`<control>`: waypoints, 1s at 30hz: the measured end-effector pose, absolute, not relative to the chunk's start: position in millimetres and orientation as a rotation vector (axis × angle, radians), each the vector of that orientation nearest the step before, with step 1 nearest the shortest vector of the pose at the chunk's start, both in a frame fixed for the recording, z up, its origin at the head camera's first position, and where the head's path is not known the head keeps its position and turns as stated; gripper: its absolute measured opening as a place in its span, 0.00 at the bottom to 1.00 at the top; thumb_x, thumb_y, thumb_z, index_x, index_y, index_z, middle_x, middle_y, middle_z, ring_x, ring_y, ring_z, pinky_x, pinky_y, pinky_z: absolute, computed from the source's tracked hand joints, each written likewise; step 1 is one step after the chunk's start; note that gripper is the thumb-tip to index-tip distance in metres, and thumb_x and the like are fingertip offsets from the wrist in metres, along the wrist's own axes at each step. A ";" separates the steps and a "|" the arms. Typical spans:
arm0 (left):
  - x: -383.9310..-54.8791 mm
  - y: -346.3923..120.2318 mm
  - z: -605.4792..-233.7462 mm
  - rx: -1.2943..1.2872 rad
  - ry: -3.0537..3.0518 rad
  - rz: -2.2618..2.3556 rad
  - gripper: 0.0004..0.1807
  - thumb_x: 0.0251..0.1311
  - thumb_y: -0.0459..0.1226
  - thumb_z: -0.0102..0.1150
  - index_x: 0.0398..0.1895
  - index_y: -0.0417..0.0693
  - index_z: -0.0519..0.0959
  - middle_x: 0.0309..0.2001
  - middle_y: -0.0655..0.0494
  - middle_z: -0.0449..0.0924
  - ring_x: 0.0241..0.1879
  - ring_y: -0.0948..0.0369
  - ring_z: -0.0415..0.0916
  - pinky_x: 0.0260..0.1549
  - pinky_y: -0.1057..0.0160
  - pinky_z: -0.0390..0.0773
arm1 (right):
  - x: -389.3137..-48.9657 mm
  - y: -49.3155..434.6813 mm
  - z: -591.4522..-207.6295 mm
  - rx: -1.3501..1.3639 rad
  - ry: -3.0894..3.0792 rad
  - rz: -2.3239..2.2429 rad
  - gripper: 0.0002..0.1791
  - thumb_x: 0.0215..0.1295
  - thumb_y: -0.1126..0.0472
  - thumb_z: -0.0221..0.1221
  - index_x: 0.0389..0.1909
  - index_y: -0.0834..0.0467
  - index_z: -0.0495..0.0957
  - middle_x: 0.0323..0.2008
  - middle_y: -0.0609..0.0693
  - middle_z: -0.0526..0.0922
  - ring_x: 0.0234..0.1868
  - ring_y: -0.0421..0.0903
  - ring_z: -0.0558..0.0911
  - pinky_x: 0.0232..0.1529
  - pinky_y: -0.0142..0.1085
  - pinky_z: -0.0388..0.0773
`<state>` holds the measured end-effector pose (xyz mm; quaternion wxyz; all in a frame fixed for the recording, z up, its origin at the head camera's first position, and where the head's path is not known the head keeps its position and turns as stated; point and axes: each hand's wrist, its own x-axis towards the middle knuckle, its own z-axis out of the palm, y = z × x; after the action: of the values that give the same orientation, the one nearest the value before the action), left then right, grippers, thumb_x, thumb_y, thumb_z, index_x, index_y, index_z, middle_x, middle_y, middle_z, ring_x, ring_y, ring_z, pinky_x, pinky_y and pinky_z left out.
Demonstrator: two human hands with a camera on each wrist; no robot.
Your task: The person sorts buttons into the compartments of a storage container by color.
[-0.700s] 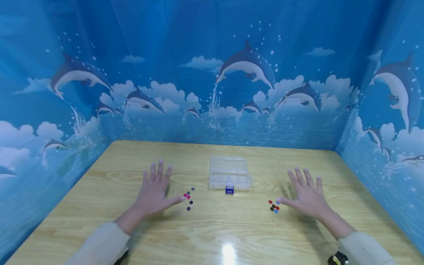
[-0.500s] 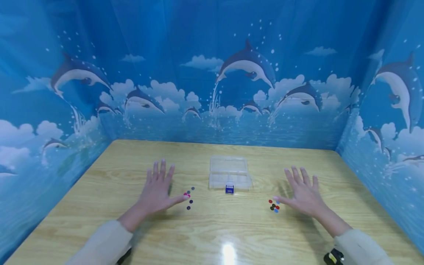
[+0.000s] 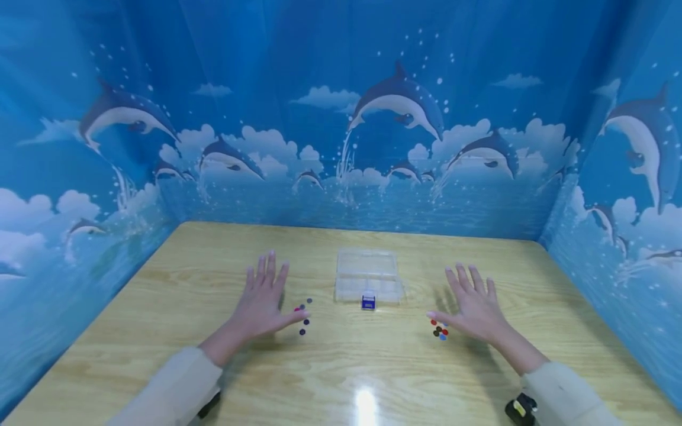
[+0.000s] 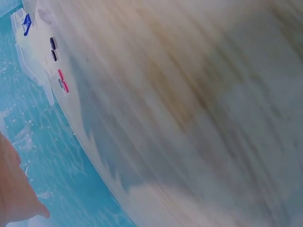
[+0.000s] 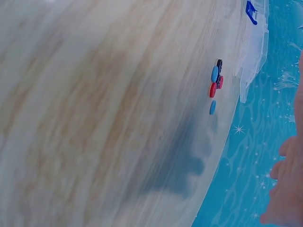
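Note:
My left hand hovers over the table with fingers spread and holds nothing. Its thumb reaches over a small group of round discs in dark purple, pink and grey-blue. Opposite it, my right hand is likewise spread and empty, its thumb above a cluster of red, black and blue discs. In the right wrist view a blue disc lies a little apart from that cluster. Between the hands and farther back sits a clear plastic box with its lid raised and a blue latch in front.
The wood-grain table is bordered at the back and sides by a blue dolphin-print curtain. A glare spot shines near the table's front. Black wrist devices show at the sleeves.
Both hands have moved inward toward each other, the left one to the right and the right one to the left. The discs and the box stay where they were.

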<state>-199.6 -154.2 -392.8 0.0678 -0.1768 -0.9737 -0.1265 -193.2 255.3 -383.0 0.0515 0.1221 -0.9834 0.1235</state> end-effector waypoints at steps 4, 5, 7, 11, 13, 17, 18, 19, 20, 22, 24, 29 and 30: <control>-200.1 -151.3 -391.7 -0.535 -2.939 -0.395 0.58 0.50 0.67 0.51 0.72 0.38 0.41 0.72 0.39 0.22 0.72 0.42 0.23 0.68 0.41 0.28 | -195.1 254.1 -385.8 0.365 -3.000 0.401 0.57 0.51 0.31 0.56 0.70 0.66 0.48 0.71 0.69 0.44 0.71 0.68 0.39 0.64 0.68 0.31; -200.2 -150.5 -391.6 -0.536 -2.939 -0.394 0.59 0.50 0.67 0.51 0.72 0.38 0.41 0.72 0.38 0.23 0.72 0.42 0.23 0.69 0.41 0.29 | -195.7 253.8 -386.7 0.365 -3.001 0.407 0.57 0.51 0.31 0.57 0.70 0.66 0.48 0.71 0.69 0.44 0.71 0.68 0.39 0.64 0.68 0.31; -200.7 -148.6 -391.7 -0.541 -2.940 -0.387 0.59 0.49 0.68 0.50 0.72 0.39 0.41 0.72 0.38 0.24 0.72 0.42 0.24 0.69 0.40 0.31 | -196.7 253.2 -388.1 0.365 -3.005 0.415 0.57 0.51 0.32 0.57 0.70 0.66 0.48 0.71 0.69 0.44 0.71 0.68 0.39 0.64 0.68 0.31; -202.3 -143.4 -391.8 -0.554 -2.941 -0.396 0.58 0.50 0.68 0.50 0.72 0.40 0.42 0.72 0.39 0.25 0.72 0.43 0.25 0.69 0.40 0.33 | -198.2 250.2 -388.4 0.377 -3.004 0.420 0.56 0.52 0.32 0.56 0.70 0.65 0.48 0.71 0.69 0.44 0.70 0.69 0.40 0.64 0.68 0.34; -203.8 -140.7 -392.0 -0.565 -2.936 -0.406 0.58 0.50 0.67 0.50 0.72 0.39 0.42 0.72 0.39 0.25 0.72 0.43 0.26 0.68 0.39 0.33 | -199.0 248.0 -387.7 0.388 -3.001 0.435 0.56 0.52 0.32 0.56 0.70 0.66 0.48 0.71 0.69 0.44 0.70 0.69 0.41 0.64 0.68 0.34; -206.1 -136.2 -391.9 -0.581 -2.939 -0.411 0.57 0.50 0.67 0.50 0.72 0.39 0.42 0.72 0.39 0.25 0.72 0.42 0.25 0.68 0.39 0.34 | -200.7 243.3 -387.2 0.409 -2.997 0.453 0.55 0.53 0.33 0.55 0.70 0.65 0.48 0.71 0.69 0.44 0.70 0.70 0.41 0.65 0.68 0.35; -206.6 -135.3 -392.2 -0.585 -2.942 -0.406 0.58 0.51 0.68 0.49 0.72 0.40 0.42 0.72 0.39 0.25 0.72 0.42 0.26 0.69 0.39 0.34 | -201.1 242.1 -387.4 0.413 -3.000 0.462 0.55 0.53 0.33 0.55 0.71 0.65 0.47 0.71 0.69 0.44 0.70 0.70 0.41 0.65 0.68 0.35; -206.9 -134.3 -392.3 -0.587 -2.947 -0.402 0.58 0.51 0.68 0.49 0.72 0.40 0.42 0.73 0.39 0.25 0.72 0.43 0.26 0.69 0.39 0.35 | -201.4 240.8 -387.4 0.416 -2.999 0.463 0.55 0.54 0.33 0.55 0.71 0.65 0.47 0.71 0.69 0.44 0.70 0.70 0.41 0.65 0.68 0.35; -207.2 -133.3 -392.4 -0.587 -2.952 -0.396 0.58 0.51 0.68 0.48 0.72 0.40 0.42 0.73 0.39 0.26 0.72 0.43 0.26 0.69 0.39 0.35 | -201.9 239.7 -387.5 0.417 -3.000 0.464 0.55 0.53 0.32 0.55 0.71 0.65 0.47 0.71 0.69 0.44 0.70 0.70 0.41 0.65 0.67 0.36; -208.4 -131.0 -392.8 -0.590 -2.963 -0.394 0.58 0.51 0.68 0.48 0.72 0.40 0.41 0.73 0.39 0.26 0.72 0.43 0.25 0.69 0.40 0.35 | -203.1 237.7 -387.7 0.419 -3.001 0.467 0.55 0.53 0.32 0.55 0.71 0.65 0.47 0.71 0.68 0.44 0.70 0.70 0.41 0.65 0.67 0.36; -210.3 -128.8 -393.1 -0.598 -2.968 -0.409 0.58 0.51 0.68 0.48 0.72 0.40 0.41 0.73 0.39 0.26 0.72 0.43 0.25 0.69 0.40 0.34 | -204.5 235.6 -387.6 0.426 -2.995 0.481 0.55 0.54 0.33 0.55 0.71 0.65 0.47 0.71 0.68 0.44 0.70 0.70 0.41 0.66 0.66 0.37; -215.2 -123.1 -393.9 -0.616 -2.987 -0.431 0.58 0.52 0.68 0.47 0.72 0.38 0.41 0.72 0.38 0.26 0.72 0.43 0.26 0.69 0.40 0.34 | -209.0 231.5 -388.6 0.445 -2.993 0.521 0.54 0.56 0.34 0.54 0.70 0.67 0.46 0.71 0.68 0.42 0.70 0.69 0.40 0.67 0.65 0.37; -216.1 -121.9 -394.0 -0.614 -2.995 -0.426 0.58 0.52 0.68 0.46 0.72 0.38 0.40 0.73 0.37 0.26 0.72 0.43 0.26 0.69 0.41 0.34 | -209.9 230.6 -388.8 0.448 -2.994 0.527 0.54 0.56 0.34 0.54 0.70 0.67 0.45 0.71 0.68 0.42 0.70 0.69 0.40 0.67 0.65 0.37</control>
<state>-216.1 -121.9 -394.0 0.0275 -0.1988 -0.9699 -0.1381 -209.9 230.6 -388.8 0.0342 0.1458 -0.9737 0.1715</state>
